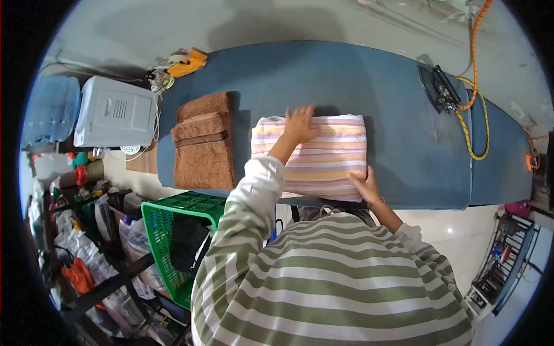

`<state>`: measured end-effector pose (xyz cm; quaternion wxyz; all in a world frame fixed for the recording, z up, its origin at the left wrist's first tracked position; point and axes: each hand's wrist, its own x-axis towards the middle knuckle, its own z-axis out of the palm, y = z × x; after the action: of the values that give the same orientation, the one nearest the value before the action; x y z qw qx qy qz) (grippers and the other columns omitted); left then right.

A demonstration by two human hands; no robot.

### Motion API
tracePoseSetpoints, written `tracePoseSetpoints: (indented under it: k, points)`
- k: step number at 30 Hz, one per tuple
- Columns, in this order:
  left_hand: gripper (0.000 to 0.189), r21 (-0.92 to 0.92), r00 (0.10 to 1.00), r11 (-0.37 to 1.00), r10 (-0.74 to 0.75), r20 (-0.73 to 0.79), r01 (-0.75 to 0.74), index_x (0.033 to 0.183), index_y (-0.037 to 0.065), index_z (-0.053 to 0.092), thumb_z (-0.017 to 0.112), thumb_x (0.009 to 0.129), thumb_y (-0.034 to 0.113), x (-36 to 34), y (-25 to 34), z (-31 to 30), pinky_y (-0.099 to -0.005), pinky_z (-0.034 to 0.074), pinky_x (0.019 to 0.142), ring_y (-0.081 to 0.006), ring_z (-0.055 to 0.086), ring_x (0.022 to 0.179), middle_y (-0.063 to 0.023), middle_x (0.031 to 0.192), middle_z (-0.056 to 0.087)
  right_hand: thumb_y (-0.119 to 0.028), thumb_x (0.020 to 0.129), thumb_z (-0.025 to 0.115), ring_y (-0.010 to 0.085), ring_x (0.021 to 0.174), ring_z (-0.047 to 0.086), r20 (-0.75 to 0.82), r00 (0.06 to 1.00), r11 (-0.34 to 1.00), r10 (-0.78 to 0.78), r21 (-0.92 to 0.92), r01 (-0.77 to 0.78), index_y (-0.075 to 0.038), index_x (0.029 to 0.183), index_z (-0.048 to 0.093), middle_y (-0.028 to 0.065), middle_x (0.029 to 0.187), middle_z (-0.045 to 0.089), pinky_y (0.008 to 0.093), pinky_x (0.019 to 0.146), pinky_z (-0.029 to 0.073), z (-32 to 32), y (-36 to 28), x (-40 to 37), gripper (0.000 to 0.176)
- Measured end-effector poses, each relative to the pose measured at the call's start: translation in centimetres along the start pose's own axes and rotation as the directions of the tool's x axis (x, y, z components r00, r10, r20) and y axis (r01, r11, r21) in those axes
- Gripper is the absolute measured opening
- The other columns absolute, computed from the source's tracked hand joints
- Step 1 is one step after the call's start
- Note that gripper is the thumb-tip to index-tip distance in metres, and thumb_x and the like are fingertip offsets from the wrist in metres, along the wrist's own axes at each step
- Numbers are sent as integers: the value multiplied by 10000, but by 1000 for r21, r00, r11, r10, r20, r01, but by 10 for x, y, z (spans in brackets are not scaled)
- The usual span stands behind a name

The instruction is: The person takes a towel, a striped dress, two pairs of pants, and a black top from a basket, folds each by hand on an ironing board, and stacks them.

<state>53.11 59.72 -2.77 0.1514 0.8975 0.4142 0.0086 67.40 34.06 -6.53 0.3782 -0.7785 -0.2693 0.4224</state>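
The folded pink-and-yellow striped cloth [314, 155] lies on the blue padded worktop [392, 104] with its near edge at the 6 o'clock rim, so an uneven push could slide it off. The left hand [300, 124] lies flat and spread at its 12 o'clock edge. The right hand [366, 185], at the 5 o'clock corner, hides its fingertips, so its grip cannot be told.

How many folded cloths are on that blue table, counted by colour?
Brown towel: 1
Pink-and-yellow striped cloth: 1, with the left hand flat on top and the right hand at its near edge
Total: 2
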Motion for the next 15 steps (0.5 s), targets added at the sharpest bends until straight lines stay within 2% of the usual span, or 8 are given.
tracePoseSetpoints:
  k: [2, 3, 5, 8, 9, 10, 12, 15]
  points:
    - [622, -36, 830, 993, -77, 553, 116, 1267, 104, 432, 590, 727, 368, 28, 18, -6, -531, 204, 1057, -302, 417, 1225, -130, 1299, 468, -240, 766, 707, 209, 1018, 539, 255, 949, 936, 185, 249, -250, 37, 1195, 462, 156, 1131, 551, 327, 890, 425, -13, -10, -4, 567]
    - [618, -88, 844, 992, -26, 535, 86, 1258, 87, 444, 584, 724, 365, 43, 10, 8, -506, 255, 1029, -317, 453, 1182, -140, 1251, 505, -225, 765, 711, 181, 984, 553, 395, 889, 861, 233, 342, -377, 32, 1161, 496, 128, 1080, 584, 321, 872, 438, -21, -20, -4, 519]
    - [613, -189, 865, 981, 62, 498, 39, 1240, 55, 466, 572, 719, 358, 60, -25, 51, -457, 358, 973, -346, 524, 1097, -161, 1157, 580, -191, 755, 714, 175, 921, 576, 321, 937, 945, 134, 243, -219, 25, 1111, 528, 110, 1004, 610, 314, 830, 459, -42, -39, 10, 456]
    - [509, -662, 939, 683, -106, 328, 308, 1177, -38, 498, 561, 719, 173, 62, -14, -37, -332, 476, 764, -239, 593, 874, -140, 913, 638, -164, 722, 731, 173, 828, 615, 155, 943, 944, -293, 201, 261, 36, 1053, 547, 109, 978, 637, 300, 732, 484, -77, -129, 21, 429]
    - [452, -828, 957, 480, -166, 239, 290, 1162, -57, 502, 538, 728, 64, 54, -5, -74, -291, 478, 724, -152, 583, 815, -108, 851, 633, -138, 720, 713, 201, 819, 625, 116, 883, 890, -454, 96, 445, 25, 1040, 543, 116, 966, 640, 313, 724, 487, -89, -158, 24, 397]
    - [428, -944, 992, 307, -10, 127, 124, 1159, -37, 507, 549, 739, 34, 49, -11, -96, -282, 464, 767, -144, 582, 861, -83, 908, 629, -111, 718, 695, 229, 811, 635, 93, 789, 792, -607, -14, 611, 14, 1027, 539, 124, 954, 643, 325, 716, 491, -99, -184, 23, 368]
    - [379, -948, 994, 310, -63, -91, -67, 1139, -10, 529, 551, 762, 24, 28, 6, -143, -270, 443, 815, -143, 577, 885, -51, 933, 621, -83, 716, 665, 285, 837, 623, 158, 712, 681, -684, -210, 702, 2, 987, 528, 137, 958, 631, 352, 717, 491, -116, -234, 3, 316]
    - [330, -712, 932, 637, 25, -363, -295, 1133, -1, 534, 528, 814, 81, 5, 2, -150, -269, 433, 840, -147, 560, 932, -63, 1040, 585, -44, 713, 624, 341, 880, 593, 220, 575, 505, -788, -302, 808, -19, 932, 517, 144, 982, 614, 390, 724, 485, -111, -246, -3, 245]
